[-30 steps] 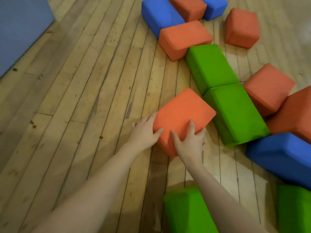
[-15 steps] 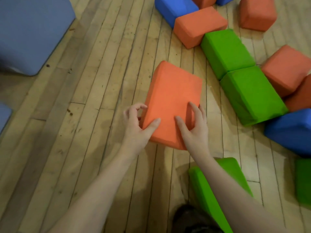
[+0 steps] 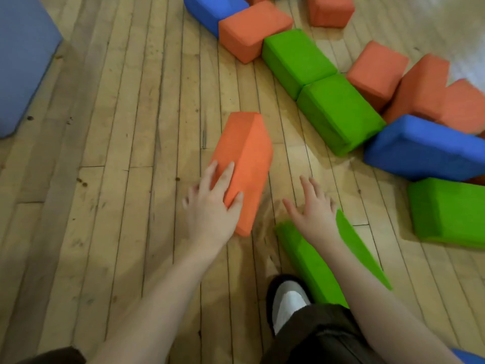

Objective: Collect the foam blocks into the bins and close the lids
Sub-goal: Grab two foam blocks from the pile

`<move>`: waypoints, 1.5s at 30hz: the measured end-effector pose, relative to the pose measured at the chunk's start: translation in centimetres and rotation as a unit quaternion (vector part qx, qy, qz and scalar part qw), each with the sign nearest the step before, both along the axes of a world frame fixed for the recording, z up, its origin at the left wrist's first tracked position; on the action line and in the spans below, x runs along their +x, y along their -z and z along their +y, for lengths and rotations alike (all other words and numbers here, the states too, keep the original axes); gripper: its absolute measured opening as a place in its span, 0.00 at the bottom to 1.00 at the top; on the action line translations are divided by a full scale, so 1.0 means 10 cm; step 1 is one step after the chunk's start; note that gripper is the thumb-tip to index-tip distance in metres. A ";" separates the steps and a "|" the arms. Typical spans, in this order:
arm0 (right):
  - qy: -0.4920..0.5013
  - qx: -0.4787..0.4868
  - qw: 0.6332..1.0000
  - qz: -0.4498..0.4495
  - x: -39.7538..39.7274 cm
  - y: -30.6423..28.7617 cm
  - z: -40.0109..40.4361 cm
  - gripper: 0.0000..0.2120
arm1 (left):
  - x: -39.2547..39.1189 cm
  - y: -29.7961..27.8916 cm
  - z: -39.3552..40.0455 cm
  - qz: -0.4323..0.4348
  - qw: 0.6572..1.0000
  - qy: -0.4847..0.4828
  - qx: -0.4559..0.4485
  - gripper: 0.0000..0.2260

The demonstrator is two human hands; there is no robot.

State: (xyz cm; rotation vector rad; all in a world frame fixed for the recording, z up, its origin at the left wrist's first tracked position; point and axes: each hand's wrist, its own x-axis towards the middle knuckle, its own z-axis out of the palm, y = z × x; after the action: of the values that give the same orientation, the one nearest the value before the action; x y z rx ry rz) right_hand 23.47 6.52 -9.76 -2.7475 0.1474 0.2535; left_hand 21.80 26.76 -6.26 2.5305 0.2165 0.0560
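Observation:
An orange foam block (image 3: 246,158) stands tilted on the wooden floor at the centre of the head view. My left hand (image 3: 212,203) grips its near left end, fingers over the top face and thumb on the right side. My right hand (image 3: 312,206) hovers open just right of that block, fingers spread, above the far end of a green foam block (image 3: 309,261) lying by my foot. More blocks lie in a row beyond: two green ones (image 3: 338,111), several orange ones (image 3: 253,28) and blue ones (image 3: 425,148). No bin shows clearly.
A large blue object (image 3: 23,59) fills the upper left corner. Another green block (image 3: 448,214) sits at the right edge. My shoe (image 3: 288,300) and dark trouser leg (image 3: 322,334) are at the bottom centre. Bare floorboards (image 3: 105,179) stretch to the left.
My right hand has let go of the orange block and moved right. The left hand alone holds it now, and the block has turned onto its edge and swung left.

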 end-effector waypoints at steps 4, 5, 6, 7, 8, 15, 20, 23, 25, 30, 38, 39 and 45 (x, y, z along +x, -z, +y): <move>0.084 -0.095 0.984 0.123 -0.10 0.14 -0.37 0.50 | -0.04 0.12 -0.25 0.029 0.996 0.023 0.081 0.25; 0.100 -0.101 0.978 0.153 -0.11 0.16 -0.41 0.53 | -0.05 0.14 -0.29 0.023 0.994 0.035 0.103 0.25; 0.107 -0.104 0.974 0.172 -0.11 0.18 -0.42 0.55 | -0.06 0.16 -0.33 0.013 0.991 0.047 0.124 0.25; 0.107 -0.108 0.973 0.175 -0.11 0.20 -0.43 0.56 | -0.06 0.18 -0.34 0.003 0.988 0.055 0.141 0.25; 0.100 -0.111 0.975 0.164 -0.10 0.20 -0.41 0.57 | -0.06 0.19 -0.35 -0.007 0.986 0.058 0.154 0.25; -0.027 -0.153 0.988 0.009 0.34 0.15 -0.03 0.49 | 0.07 0.23 -0.12 -0.038 0.984 0.024 0.174 0.24; -0.141 -0.162 0.976 -0.040 0.52 0.13 0.23 0.38 | 0.23 0.23 0.07 -0.027 0.983 0.008 0.181 0.24; -0.157 -0.127 0.977 -0.074 0.41 0.11 0.24 0.31 | 0.15 0.26 0.06 -0.029 0.983 0.016 0.179 0.24; -0.165 -0.102 0.978 -0.072 0.28 0.04 0.17 0.29 | 0.05 0.28 0.02 -0.036 0.982 0.019 0.183 0.24; -0.231 -0.115 0.964 -0.058 0.01 -0.18 -0.02 0.32 | -0.19 0.29 -0.05 -0.050 0.984 0.034 0.168 0.23; -0.227 -0.180 0.957 0.014 -0.22 -0.30 -0.23 0.37 | -0.41 0.27 -0.04 -0.054 0.985 0.054 0.154 0.22; -0.240 -0.188 0.952 0.020 -0.23 -0.30 -0.24 0.36 | -0.41 0.27 -0.04 -0.056 0.985 0.058 0.154 0.21; -0.273 -0.207 0.939 -0.015 -0.17 -0.41 -0.09 0.35 | -0.33 0.17 0.02 -0.056 0.986 0.051 0.149 0.19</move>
State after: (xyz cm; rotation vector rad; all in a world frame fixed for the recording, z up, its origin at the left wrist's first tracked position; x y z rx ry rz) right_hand 21.75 5.58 -5.70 -3.1532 -0.6538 0.3590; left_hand 18.47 26.93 -7.99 2.8211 0.0332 0.2040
